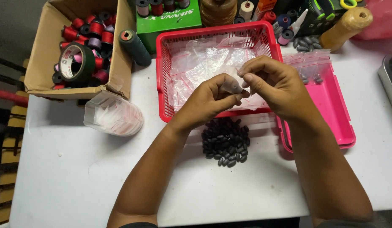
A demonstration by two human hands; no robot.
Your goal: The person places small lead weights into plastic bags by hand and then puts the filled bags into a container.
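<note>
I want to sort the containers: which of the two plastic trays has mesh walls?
The red basket, behind both hands; the pink tray right of it has solid walls.

Both forearms bare, no watch or rings; left grip (213, 99) and right grip (274, 84) ungloved; dark sleeve edges at elbows.

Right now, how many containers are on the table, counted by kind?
Cardboard box: 1
Red basket: 1
Pink tray: 1
Green box: 1
Total: 4

Both hands, left hand and right hand, hold a small clear bag over the red basket.
</note>
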